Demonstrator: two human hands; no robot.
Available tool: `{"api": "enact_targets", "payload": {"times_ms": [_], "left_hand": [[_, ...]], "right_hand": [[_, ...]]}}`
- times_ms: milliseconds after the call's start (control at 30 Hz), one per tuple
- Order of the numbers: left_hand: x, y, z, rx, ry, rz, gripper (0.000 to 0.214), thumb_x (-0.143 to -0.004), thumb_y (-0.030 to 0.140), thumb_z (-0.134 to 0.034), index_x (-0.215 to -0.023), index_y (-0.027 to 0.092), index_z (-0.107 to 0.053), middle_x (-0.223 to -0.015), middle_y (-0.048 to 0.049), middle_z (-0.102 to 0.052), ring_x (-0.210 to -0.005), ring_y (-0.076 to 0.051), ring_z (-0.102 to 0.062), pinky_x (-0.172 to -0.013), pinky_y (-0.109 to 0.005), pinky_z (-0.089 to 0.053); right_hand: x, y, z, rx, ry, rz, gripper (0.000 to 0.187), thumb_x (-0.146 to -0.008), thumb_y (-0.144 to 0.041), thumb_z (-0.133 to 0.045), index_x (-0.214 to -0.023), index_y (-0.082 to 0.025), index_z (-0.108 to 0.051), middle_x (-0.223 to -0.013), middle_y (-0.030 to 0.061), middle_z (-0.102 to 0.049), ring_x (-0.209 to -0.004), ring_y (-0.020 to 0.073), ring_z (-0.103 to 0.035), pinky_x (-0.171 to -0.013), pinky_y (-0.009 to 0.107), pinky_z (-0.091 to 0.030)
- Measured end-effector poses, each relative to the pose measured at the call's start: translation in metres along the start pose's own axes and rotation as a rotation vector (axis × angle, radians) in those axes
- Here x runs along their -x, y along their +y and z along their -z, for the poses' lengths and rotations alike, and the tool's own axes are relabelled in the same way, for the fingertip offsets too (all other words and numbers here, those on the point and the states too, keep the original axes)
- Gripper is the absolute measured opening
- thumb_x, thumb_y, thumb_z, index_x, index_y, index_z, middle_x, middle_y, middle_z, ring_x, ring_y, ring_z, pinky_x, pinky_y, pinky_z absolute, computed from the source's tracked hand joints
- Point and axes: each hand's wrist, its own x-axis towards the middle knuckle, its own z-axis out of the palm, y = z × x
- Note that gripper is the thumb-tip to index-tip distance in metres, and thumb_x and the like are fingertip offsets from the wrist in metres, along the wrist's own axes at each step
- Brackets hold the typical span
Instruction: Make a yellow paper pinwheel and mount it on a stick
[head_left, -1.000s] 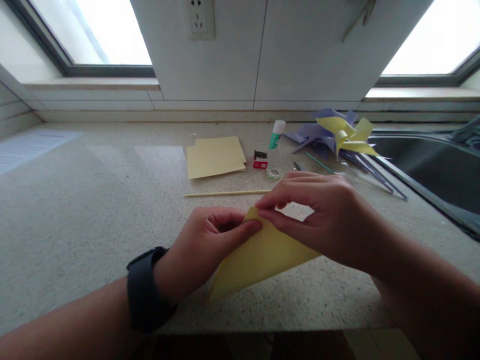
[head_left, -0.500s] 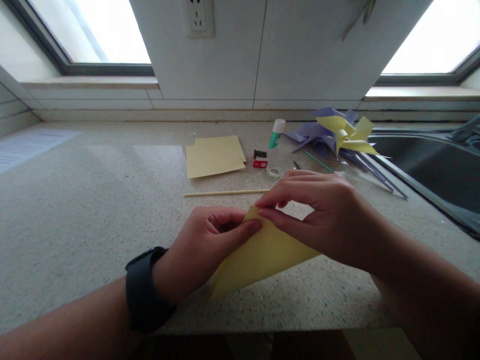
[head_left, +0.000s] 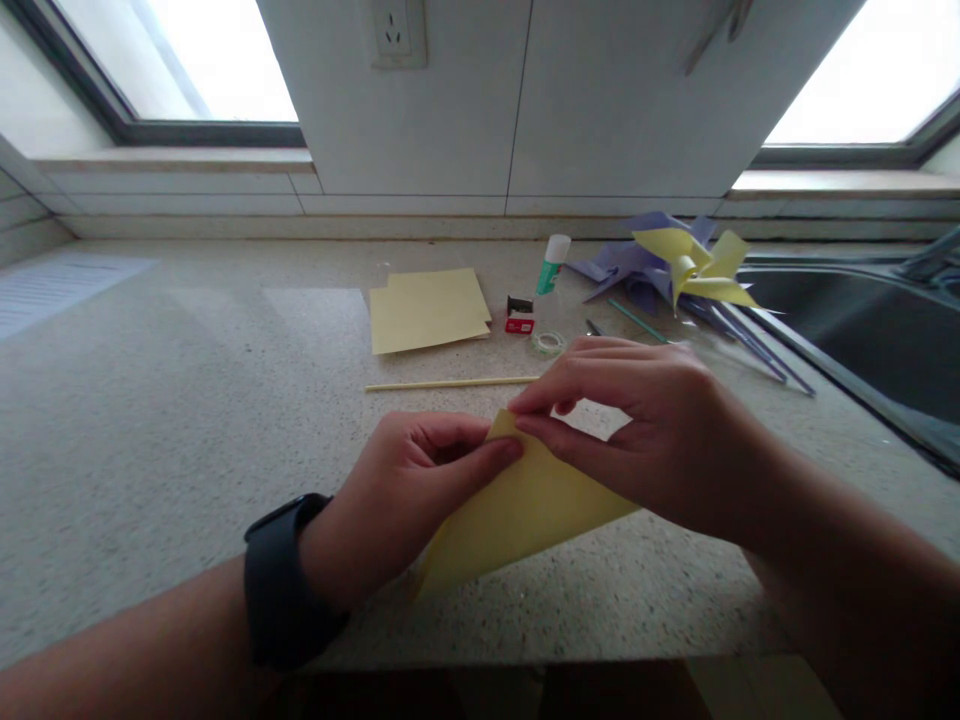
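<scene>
Near the front edge of the speckled stone counter [head_left: 225, 440], the left hand [head_left: 401, 505] and right hand [head_left: 652, 420] pinch a bent yellow paper sheet [head_left: 525, 515], probably light, easily creased, best held by its corners.

- I have a pale, speckled countertop [head_left: 225, 430] before me, with a small red box [head_left: 519, 325] on it.
- Left of the box I see overlapping yellow paper squares [head_left: 429, 312]; far left of it, my printed sheet [head_left: 67, 285].
- Behind it, slightly right, is my white-capped glue stick [head_left: 552, 265].
- Just in front of it I have a tape roll [head_left: 549, 351], then a thin yellow stick [head_left: 450, 384].
- Right of it lie my teal stick [head_left: 637, 320] and piled purple and yellow pinwheels [head_left: 694, 270].
</scene>
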Motion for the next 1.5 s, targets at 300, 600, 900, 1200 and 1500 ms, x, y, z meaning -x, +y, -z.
{"api": "enact_targets", "payload": {"times_ms": [300,600,900,1200,1500], "left_hand": [[0.0005,-0.0002,-0.0001,0.033,-0.007,-0.014,0.02,-0.088,0.038,-0.073,-0.099,0.025,-0.082,-0.088,-0.0019,-0.079,-0.073,-0.012,-0.064,-0.061,-0.019,-0.046],[0.0032,-0.0012,-0.0026,0.174,0.141,-0.059,0.023,-0.079,0.031,-0.084,-0.101,0.026,-0.078,-0.075,0.0033,-0.076,-0.067,-0.008,-0.067,-0.059,-0.015,-0.049],[0.0062,0.0011,-0.0056,0.093,0.264,-0.151,0.018,-0.081,0.03,-0.082,-0.096,0.024,-0.074,-0.076,0.002,-0.078,-0.065,-0.009,-0.068,-0.057,-0.015,-0.05],[0.0068,0.0001,-0.0072,0.1,0.253,-0.182,0.015,-0.083,0.029,-0.08,-0.098,0.029,-0.076,-0.076,0.0043,-0.078,-0.064,-0.007,-0.068,-0.057,-0.013,-0.051],[0.0077,-0.0001,-0.0065,0.103,0.263,-0.19,0.017,-0.082,0.03,-0.081,-0.098,0.029,-0.076,-0.078,0.0039,-0.079,-0.065,-0.008,-0.069,-0.058,-0.013,-0.052]], "right_hand": [[0.0015,-0.0015,0.0013,0.004,-0.013,0.004,0.009,-0.088,-0.019,-0.067,-0.09,-0.022,-0.075,-0.083,0.0006,-0.073,-0.078,0.0155,-0.066,-0.071,0.03,-0.05],[0.0019,-0.0023,0.001,-0.06,0.035,-0.099,0.008,-0.088,-0.025,-0.068,-0.09,-0.023,-0.076,-0.079,-0.0008,-0.073,-0.072,0.0137,-0.065,-0.065,0.027,-0.05],[0.0021,-0.0017,-0.0005,-0.135,0.072,-0.179,0.006,-0.085,-0.029,-0.073,-0.088,-0.025,-0.077,-0.075,-0.0042,-0.072,-0.068,0.0106,-0.063,-0.06,0.025,-0.048],[0.0022,-0.001,0.0,-0.159,0.072,-0.174,0.008,-0.085,-0.029,-0.073,-0.089,-0.024,-0.078,-0.077,-0.0035,-0.073,-0.07,0.0108,-0.064,-0.061,0.025,-0.049],[0.0016,-0.0006,0.0,-0.159,0.083,-0.149,0.007,-0.087,-0.027,-0.072,-0.089,-0.023,-0.078,-0.078,-0.0021,-0.072,-0.07,0.0114,-0.064,-0.061,0.025,-0.048]]}}
